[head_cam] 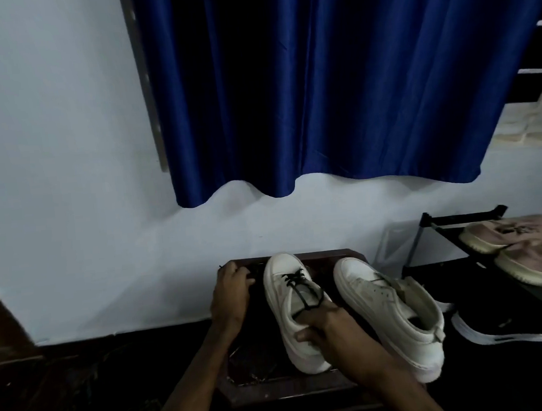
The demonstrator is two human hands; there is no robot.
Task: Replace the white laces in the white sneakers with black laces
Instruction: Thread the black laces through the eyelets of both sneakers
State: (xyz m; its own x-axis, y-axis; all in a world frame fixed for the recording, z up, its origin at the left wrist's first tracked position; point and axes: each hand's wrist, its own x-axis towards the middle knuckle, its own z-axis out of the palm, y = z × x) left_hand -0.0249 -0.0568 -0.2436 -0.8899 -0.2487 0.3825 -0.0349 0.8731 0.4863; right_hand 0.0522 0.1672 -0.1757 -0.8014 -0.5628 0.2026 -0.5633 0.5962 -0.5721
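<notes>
On the small dark wooden counter (272, 382) beneath a deep blue curtain (318, 86), you steady a white low-top sneaker (282, 289) with your right hand (326, 326), thumb pressed to its outer side and the other fingers (309, 316) curled over the collar. A thin black lace (297, 283) crosses only the eyelets nearest the toe; those above stand bare. Your left hand (232, 285) rests at the counter's far left corner, fingers curled down onto a dark patch; in the dim light you cannot tell whether they pinch a lace end. A second white sneaker (368, 288), showing no lace, lies just beside the first, tipped to the right. A black shoe rack (435, 223) carrying pink shoes (508, 232) stands off to the right.

The sneaker looks light, firm in the sole and soft in the upper, so the collar or heel should give the surest hold without crushing the tongue. The lace appears limp and thin, apt to slide back out of an eyelet; taking it close to its stiff tip should make threading easier. Lacing of the first shoe seems barely a third done, the second not begun.
</notes>
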